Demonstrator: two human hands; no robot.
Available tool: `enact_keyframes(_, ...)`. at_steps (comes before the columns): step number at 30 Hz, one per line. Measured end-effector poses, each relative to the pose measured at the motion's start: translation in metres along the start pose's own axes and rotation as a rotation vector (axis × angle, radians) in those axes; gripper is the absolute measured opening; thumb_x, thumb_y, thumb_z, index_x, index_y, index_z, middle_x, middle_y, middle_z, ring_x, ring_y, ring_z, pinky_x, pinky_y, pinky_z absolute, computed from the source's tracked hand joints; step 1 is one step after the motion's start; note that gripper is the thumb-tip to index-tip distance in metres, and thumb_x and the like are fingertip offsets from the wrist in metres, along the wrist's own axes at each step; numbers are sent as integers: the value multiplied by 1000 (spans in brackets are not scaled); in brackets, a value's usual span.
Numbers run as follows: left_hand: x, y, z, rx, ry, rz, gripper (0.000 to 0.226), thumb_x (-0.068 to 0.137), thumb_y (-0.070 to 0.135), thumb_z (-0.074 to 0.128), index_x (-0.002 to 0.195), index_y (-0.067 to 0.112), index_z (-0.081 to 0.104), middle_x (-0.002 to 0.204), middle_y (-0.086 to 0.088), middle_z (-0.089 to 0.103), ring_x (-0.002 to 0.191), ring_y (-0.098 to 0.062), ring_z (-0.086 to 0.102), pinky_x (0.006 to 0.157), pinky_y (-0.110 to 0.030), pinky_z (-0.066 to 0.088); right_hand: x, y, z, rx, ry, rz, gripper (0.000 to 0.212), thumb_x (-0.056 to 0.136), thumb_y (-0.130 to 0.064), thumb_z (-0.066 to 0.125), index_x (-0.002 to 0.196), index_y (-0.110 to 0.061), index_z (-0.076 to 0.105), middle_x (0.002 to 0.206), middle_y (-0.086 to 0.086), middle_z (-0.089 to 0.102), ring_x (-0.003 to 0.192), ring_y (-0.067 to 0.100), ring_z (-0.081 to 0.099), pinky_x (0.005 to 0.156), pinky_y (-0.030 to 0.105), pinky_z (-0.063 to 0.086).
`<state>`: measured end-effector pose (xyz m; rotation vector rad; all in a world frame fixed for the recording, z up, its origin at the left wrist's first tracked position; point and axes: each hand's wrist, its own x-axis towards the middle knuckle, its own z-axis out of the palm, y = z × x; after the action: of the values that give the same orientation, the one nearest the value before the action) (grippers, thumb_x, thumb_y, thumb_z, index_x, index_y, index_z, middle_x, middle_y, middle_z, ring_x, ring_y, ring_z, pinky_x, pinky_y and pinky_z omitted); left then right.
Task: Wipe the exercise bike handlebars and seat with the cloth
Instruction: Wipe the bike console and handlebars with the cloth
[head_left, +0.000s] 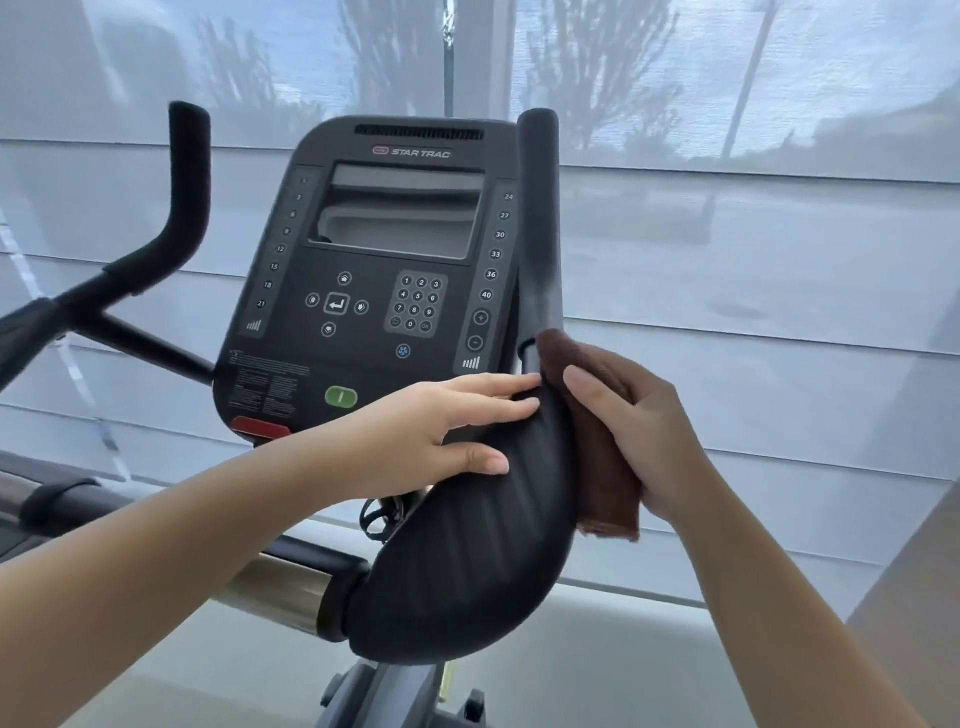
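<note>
Against handlebar (467, 545), right grip (639, 431) curled round cloth (608, 488)

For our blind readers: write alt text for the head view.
A person's right grip holds a brown cloth against the exercise bike's right handlebar, while the left grip rests flat on its curved black pad; the console stands behind, before a shaded window.

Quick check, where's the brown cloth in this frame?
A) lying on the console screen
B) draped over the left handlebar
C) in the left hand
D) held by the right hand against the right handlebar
D: the right hand grips the brown cloth against the right handlebar, while the left hand rests on the padded grip with straight fingers and holds no cloth.
</note>
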<state>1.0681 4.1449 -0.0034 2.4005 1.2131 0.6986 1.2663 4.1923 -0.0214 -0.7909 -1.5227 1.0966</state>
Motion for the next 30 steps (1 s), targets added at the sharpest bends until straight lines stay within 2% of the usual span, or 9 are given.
enact_keyframes(4, -4, 9, 2, 34, 66, -9, 54, 84, 11, 64, 132, 24, 42, 136, 26, 32, 128, 8, 28, 108, -12, 20, -17, -9, 5, -32, 20, -10, 19, 84, -17, 63, 97, -30, 69, 99, -9, 72, 95, 6, 65, 82, 21, 52)
enact_keyframes(9, -21, 16, 16, 169, 228, 12, 39, 87, 19, 60, 126, 23, 55, 136, 18, 43, 128, -3, 38, 107, -30, 31, -31, -15, 13, -16, 115, 8, 20, 85, -15, 62, 96, -30, 68, 94, -14, 72, 92, 3, 65, 80, 17, 52)
enact_keyframes(13, -37, 10, 18, 152, 239, 54, 39, 87, 25, 58, 126, 25, 54, 138, 18, 42, 125, -2, 41, 93, -19, 36, -42, -18, 21, -66, 213, -6, 19, 84, -15, 63, 96, -30, 68, 91, -16, 72, 91, 3, 65, 83, 21, 52)
enact_keyframes(17, -53, 10, 25, 172, 270, 68, 43, 86, 38, 52, 127, 25, 53, 137, 19, 41, 127, -4, 39, 104, -27, 34, -73, -12, 28, -161, 277, -16, 21, 83, -20, 66, 97, -36, 68, 102, -8, 70, 98, 7, 63, 92, 32, 49)
enact_keyframes(20, -59, 15, 30, 190, 300, 60, 47, 81, 36, 46, 123, 19, 58, 136, 9, 48, 124, -16, 47, 103, -35, 37, -95, -10, 36, -217, 351, -26, 24, 82, -23, 66, 94, -44, 66, 106, -3, 65, 98, 5, 61, 96, 36, 47)
enact_keyframes(22, -61, 20, 33, 220, 303, 61, 47, 80, 34, 48, 120, 14, 60, 132, 2, 52, 120, -20, 50, 100, -31, 36, -102, -13, 41, -255, 365, -33, 28, 82, -22, 66, 94, -47, 64, 105, -3, 61, 95, 3, 60, 95, 35, 47)
enact_keyframes(24, -66, 26, 36, 251, 310, 53, 47, 79, 32, 49, 118, 11, 62, 128, -3, 55, 117, -21, 52, 96, -25, 33, -108, -15, 44, -318, 364, -40, 28, 82, -23, 66, 100, -45, 63, 104, 0, 56, 91, -1, 59, 93, 28, 47)
enact_keyframes(27, -75, 34, 44, 299, 341, 26, 44, 79, 28, 50, 115, 7, 63, 124, -8, 58, 113, -27, 54, 94, -29, 34, -118, -15, 48, -413, 346, -61, 32, 81, -26, 66, 108, -42, 61, 103, 1, 51, 89, -5, 55, 82, 3, 39)
enact_keyframes(30, -88, 40, 57, 388, 412, 7, 41, 81, 25, 51, 112, 2, 64, 117, -14, 61, 109, -32, 57, 95, -34, 33, -129, -14, 51, -457, 314, -59, 34, 81, -28, 66, 113, -40, 60, 100, -1, 47, 90, 6, 56, 84, 6, 39)
